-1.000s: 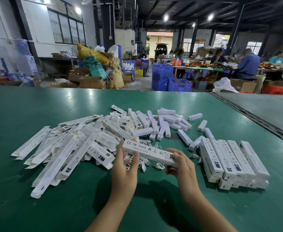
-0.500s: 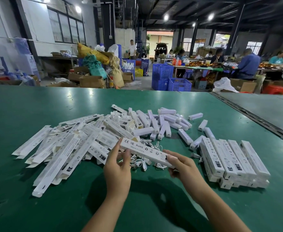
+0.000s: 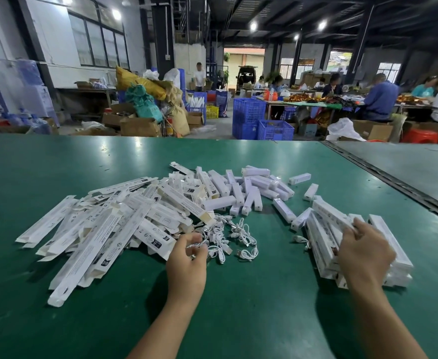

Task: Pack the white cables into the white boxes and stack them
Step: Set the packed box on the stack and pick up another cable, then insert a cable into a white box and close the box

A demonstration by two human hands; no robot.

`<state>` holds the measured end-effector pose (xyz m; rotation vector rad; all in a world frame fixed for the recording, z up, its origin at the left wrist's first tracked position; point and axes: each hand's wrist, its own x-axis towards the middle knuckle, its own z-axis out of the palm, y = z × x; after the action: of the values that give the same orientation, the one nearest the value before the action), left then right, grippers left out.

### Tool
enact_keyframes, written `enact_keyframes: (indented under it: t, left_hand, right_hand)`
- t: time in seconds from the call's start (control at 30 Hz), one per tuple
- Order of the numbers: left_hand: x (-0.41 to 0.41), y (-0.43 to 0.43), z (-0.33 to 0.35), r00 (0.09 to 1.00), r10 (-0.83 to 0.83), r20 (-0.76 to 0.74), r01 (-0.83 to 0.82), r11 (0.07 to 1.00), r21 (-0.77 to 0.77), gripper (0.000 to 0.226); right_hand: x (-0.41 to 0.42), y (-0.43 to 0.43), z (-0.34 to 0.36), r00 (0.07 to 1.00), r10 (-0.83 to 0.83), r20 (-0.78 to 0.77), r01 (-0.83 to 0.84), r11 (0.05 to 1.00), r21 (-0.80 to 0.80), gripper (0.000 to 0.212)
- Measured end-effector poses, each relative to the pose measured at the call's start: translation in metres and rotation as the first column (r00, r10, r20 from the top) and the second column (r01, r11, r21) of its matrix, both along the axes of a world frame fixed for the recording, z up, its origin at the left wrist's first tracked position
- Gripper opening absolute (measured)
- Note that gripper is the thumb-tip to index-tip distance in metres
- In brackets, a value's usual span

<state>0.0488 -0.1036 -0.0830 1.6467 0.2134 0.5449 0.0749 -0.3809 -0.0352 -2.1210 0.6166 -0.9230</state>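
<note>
A tangle of white cables [image 3: 238,235] lies in the middle of the green table [image 3: 57,164]. My left hand [image 3: 186,260] reaches into its near left edge and pinches one white cable [image 3: 195,246] between thumb and fingers. At the right stands a stack of packed white boxes [image 3: 394,244]. My right hand [image 3: 363,252] lies on top of that stack, fingers curled over the near end of a white box [image 3: 328,215] that rests slanted across it. A heap of flat unfolded white boxes [image 3: 103,224] spreads out to the left of the cables.
Several short white lamp bars [image 3: 251,187] lie scattered behind the cables. A metal seam [image 3: 394,182] divides this table from a second one on the right. Beyond the far edge are blue crates [image 3: 249,117], cartons, sacks and seated people.
Both hands held one box over the cables. My right hand has since carried it right onto the stack, and my left hand has dropped to the cable pile and taken a cable.
</note>
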Motion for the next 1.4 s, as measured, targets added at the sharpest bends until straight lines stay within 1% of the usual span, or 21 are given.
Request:
enact_keyframes:
  t: [0.17, 0.23, 0.27, 0.33, 0.4, 0.47, 0.53, 0.6, 0.67, 0.7, 0.77, 0.87, 0.93, 0.97, 1.03, 1.1, 1.17, 1.23, 1.27, 1.33, 1.4]
  left_hand:
    - [0.001, -0.001, -0.001, 1.000, 0.001, -0.008, -0.001, 1.000, 0.007, 0.016]
    - [0.001, -0.001, -0.001, 1.000, 0.000, -0.013, 0.000, 1.000, 0.008, 0.017]
    - [0.001, -0.001, -0.001, 1.000, 0.000, -0.014, 0.000, 1.000, 0.012, 0.018]
    - [0.001, -0.001, -0.001, 1.000, 0.002, -0.016, -0.001, 1.000, 0.015, 0.018]
    - [0.000, -0.002, 0.000, 1.000, 0.002, -0.017, -0.002, 1.000, 0.016, 0.018]
    - [-0.001, -0.002, 0.001, 1.000, 0.001, -0.022, 0.000, 1.000, 0.023, 0.018]
    - [-0.003, -0.002, 0.001, 1.000, 0.001, -0.028, 0.000, 1.000, 0.028, 0.018]
    - [-0.004, -0.002, 0.002, 0.999, 0.006, -0.032, -0.005, 1.000, 0.025, 0.019]
    - [-0.004, -0.003, 0.003, 0.999, 0.011, -0.032, -0.011, 1.000, 0.024, 0.020]
    - [-0.003, -0.003, 0.004, 0.999, 0.015, -0.028, -0.014, 0.999, 0.032, 0.021]
    - [-0.003, -0.003, 0.004, 0.999, 0.025, -0.021, -0.024, 0.998, 0.057, 0.022]
    - [-0.005, -0.003, 0.006, 0.999, 0.036, -0.024, -0.034, 0.996, 0.082, 0.021]
    - [-0.006, -0.002, 0.007, 0.999, 0.046, -0.026, -0.043, 0.994, 0.102, 0.020]
    - [-0.007, -0.002, 0.007, 0.999, 0.048, -0.025, -0.044, 0.992, 0.120, 0.021]
    - [-0.007, -0.001, 0.008, 0.998, 0.057, -0.012, -0.054, 0.977, 0.207, 0.020]
    - [-0.007, 0.002, 0.010, 0.993, 0.110, 0.037, -0.115, 0.933, 0.340, 0.016]
    - [-0.006, 0.009, 0.012, 0.976, 0.203, 0.076, -0.215, 0.862, 0.459, 0.013]
    - [-0.003, 0.019, 0.010, 0.953, 0.301, 0.026, -0.264, 0.788, 0.557, 0.024]
    - [-0.001, 0.023, 0.008, 0.940, 0.336, -0.050, -0.242, 0.764, 0.598, 0.034]
    - [0.003, 0.032, 0.005, 0.900, 0.360, -0.246, -0.129, 0.759, 0.638, 0.049]
    - [0.006, 0.036, 0.001, 0.858, 0.348, -0.378, -0.022, 0.760, 0.650, 0.053]
  right_hand:
    - [-0.004, -0.004, 0.005, 0.999, -0.053, -0.002, 0.053, 0.995, 0.079, 0.037]
    - [-0.006, 0.003, 0.006, 0.998, -0.047, 0.031, 0.046, 0.999, 0.029, 0.035]
    - [-0.006, 0.008, 0.006, 0.998, -0.029, 0.062, 0.029, 1.000, -0.010, 0.031]
    - [-0.005, 0.017, 0.004, 0.989, 0.059, 0.133, -0.048, 0.995, -0.083, 0.021]
    - [-0.004, 0.025, 0.002, 0.973, 0.179, 0.144, -0.156, 0.976, -0.155, 0.017]
    - [-0.001, 0.027, 0.000, 0.971, 0.233, 0.055, -0.211, 0.941, -0.263, 0.019]
    - [0.002, 0.022, 0.000, 0.981, 0.165, -0.105, -0.193, 0.905, -0.378, 0.024]
    - [0.003, 0.014, 0.002, 0.949, 0.089, -0.301, -0.208, 0.896, -0.391, 0.033]
    - [0.003, 0.009, 0.000, 0.891, 0.052, -0.452, -0.242, 0.895, -0.374, 0.037]
    - [0.003, 0.009, -0.002, 0.871, 0.041, -0.490, -0.250, 0.895, -0.370, 0.037]
    - [0.002, 0.010, -0.003, 0.859, 0.013, -0.512, -0.227, 0.906, -0.358, 0.039]
    - [0.000, 0.011, -0.002, 0.838, -0.046, -0.544, -0.187, 0.912, -0.366, 0.048]
    - [-0.001, 0.011, -0.002, 0.836, -0.050, -0.546, -0.188, 0.909, -0.372, 0.051]
    - [-0.001, 0.011, -0.002, 0.850, -0.044, -0.524, -0.186, 0.907, -0.377, 0.050]
    - [-0.002, 0.016, -0.002, 0.904, -0.007, -0.427, -0.181, 0.899, -0.398, 0.046]
    - [-0.004, 0.026, -0.002, 0.945, 0.093, -0.312, -0.223, 0.885, -0.410, 0.039]
    - [-0.006, 0.043, -0.006, 0.930, 0.238, -0.281, -0.343, 0.838, -0.425, 0.032]
    - [-0.008, 0.060, -0.015, 0.879, 0.351, -0.324, -0.467, 0.773, -0.430, 0.031]
    - [-0.009, 0.067, -0.020, 0.853, 0.388, -0.350, -0.514, 0.744, -0.428, 0.031]
    - [-0.010, 0.078, -0.028, 0.810, 0.437, -0.392, -0.579, 0.704, -0.412, 0.032]
    - [-0.011, 0.084, -0.034, 0.774, 0.462, -0.433, -0.622, 0.682, -0.385, 0.033]
